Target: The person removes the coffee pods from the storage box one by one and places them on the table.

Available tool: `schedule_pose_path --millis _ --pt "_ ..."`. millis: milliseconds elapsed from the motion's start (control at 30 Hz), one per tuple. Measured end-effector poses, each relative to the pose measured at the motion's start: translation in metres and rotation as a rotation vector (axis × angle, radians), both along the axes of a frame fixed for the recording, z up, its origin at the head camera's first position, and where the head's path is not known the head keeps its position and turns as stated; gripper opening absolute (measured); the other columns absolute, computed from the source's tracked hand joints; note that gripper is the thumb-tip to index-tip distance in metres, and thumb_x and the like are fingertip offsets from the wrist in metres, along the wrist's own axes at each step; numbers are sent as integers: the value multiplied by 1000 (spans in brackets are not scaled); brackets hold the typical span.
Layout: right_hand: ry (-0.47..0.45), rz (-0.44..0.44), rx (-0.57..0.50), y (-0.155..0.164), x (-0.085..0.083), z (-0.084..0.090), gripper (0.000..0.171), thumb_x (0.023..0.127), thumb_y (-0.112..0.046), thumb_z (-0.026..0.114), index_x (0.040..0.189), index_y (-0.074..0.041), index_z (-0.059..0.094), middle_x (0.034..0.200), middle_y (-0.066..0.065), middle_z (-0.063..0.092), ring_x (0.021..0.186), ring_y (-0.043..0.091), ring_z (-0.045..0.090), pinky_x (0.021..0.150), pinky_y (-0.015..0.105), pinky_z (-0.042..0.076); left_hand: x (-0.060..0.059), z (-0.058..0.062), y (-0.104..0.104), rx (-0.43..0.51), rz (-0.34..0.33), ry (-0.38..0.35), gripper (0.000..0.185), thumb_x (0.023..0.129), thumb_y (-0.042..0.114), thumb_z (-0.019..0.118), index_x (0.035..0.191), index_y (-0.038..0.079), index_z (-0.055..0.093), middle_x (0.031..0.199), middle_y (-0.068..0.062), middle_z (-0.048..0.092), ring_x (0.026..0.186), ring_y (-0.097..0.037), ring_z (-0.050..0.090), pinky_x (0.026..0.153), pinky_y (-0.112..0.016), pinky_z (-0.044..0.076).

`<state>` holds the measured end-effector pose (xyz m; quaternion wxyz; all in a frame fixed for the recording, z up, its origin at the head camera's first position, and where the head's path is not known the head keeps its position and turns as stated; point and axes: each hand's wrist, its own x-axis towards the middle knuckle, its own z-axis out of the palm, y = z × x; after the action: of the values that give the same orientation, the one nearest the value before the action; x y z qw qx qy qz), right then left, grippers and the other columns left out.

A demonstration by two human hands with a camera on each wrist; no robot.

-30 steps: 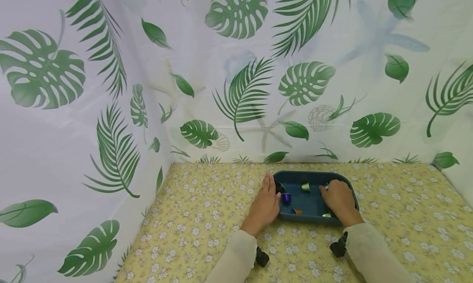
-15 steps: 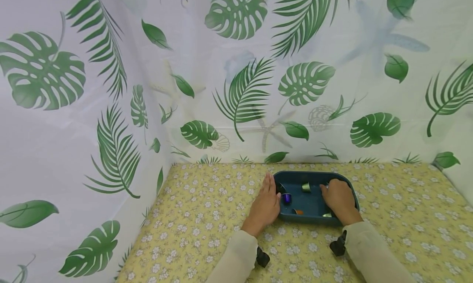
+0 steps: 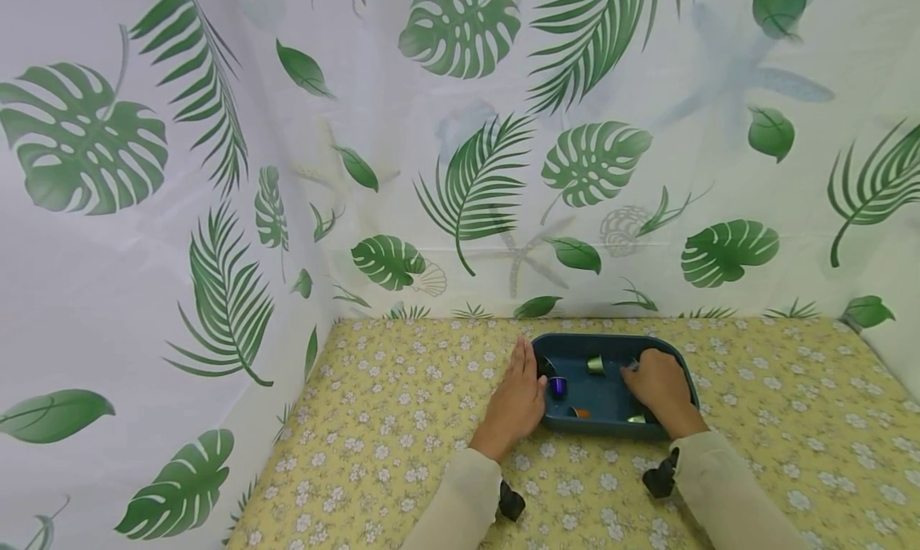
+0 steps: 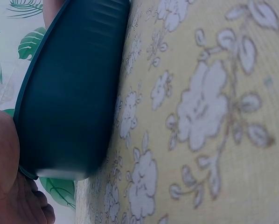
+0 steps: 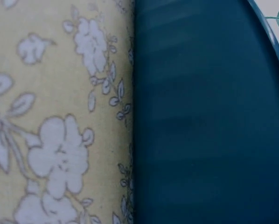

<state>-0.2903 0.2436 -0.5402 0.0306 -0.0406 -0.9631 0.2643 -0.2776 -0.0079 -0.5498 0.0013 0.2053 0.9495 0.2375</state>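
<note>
A dark blue-green tray [image 3: 611,432] with rounded corners holds several small coffee capsules. My left hand [image 3: 512,402] rests with straight fingers along the tray's left wall; its curled edge and part of the palm show in the left wrist view. Inside the tray at the right, my right hand [image 3: 657,386] has its fingers curled down and pinches a small greyish coffee capsule [image 3: 634,366], mostly hidden by the fingers. Around it lie a green capsule [image 3: 595,364], a blue capsule [image 3: 557,386], an orange capsule [image 3: 580,413], a pale green capsule [image 3: 636,419] and a dark capsule [image 3: 547,366].
The tray stands on a yellow flowered tablecloth [image 3: 395,422], close to the back wall. A white leaf-printed curtain [image 3: 460,175] rises behind the table and along the left. In the right wrist view the tray's outer wall [image 5: 205,116] fills the right half.
The right hand's thumb and fingertips shift slightly within the tray, and a little more of the greyish capsule shows. The left hand and the tray stay put.
</note>
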Motion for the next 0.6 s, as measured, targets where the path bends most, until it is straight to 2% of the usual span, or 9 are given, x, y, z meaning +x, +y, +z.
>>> schedule_pose_path --millis 67,200,267,367,467,600 --pt "1 14 -16 0 0 1 50 94 -17 69 52 -15 42 47 -4 32 41 13 38 43 28 33 0 0 0 -1 2 -6 62 114 31 30 163 3 3 169 -7 -11 156 -19 0 121 -39 23" --pt "6 51 -50 2 1 1 43 91 -15 72 53 -12 52 48 -1 44 45 15 43 47 31 36 -1 -1 0 -4 2 -5 62 114 31 30 163 3 3 169 -7 -11 156 -19 -1 122 -39 22" --pt "16 65 -56 3 0 0 32 89 -14 74 61 -7 60 56 3 55 51 18 51 50 34 41 -1 -1 0 -5 2 -4 62 114 30 30 163 3 3 169 -8 -11 156 -19 0 121 -39 23" --pt "32 79 -56 4 0 -1 20 86 -13 78 81 3 67 76 15 66 64 26 61 58 43 50 -1 -2 0 -2 4 0 62 114 30 30 163 3 4 170 -9 -9 156 -20 0 121 -39 23" --pt "51 93 -53 5 1 -1 27 84 -11 81 94 8 66 89 22 67 73 31 64 65 49 53 -1 -2 0 8 2 2 62 114 30 30 163 3 4 170 -9 -9 156 -20 0 121 -39 23" --pt "65 107 -54 5 2 0 30 82 -9 83 96 9 65 89 22 66 73 32 64 65 49 52 0 -1 0 21 -2 -2 62 114 31 29 163 4 4 169 -8 -10 156 -20 0 121 -40 23"
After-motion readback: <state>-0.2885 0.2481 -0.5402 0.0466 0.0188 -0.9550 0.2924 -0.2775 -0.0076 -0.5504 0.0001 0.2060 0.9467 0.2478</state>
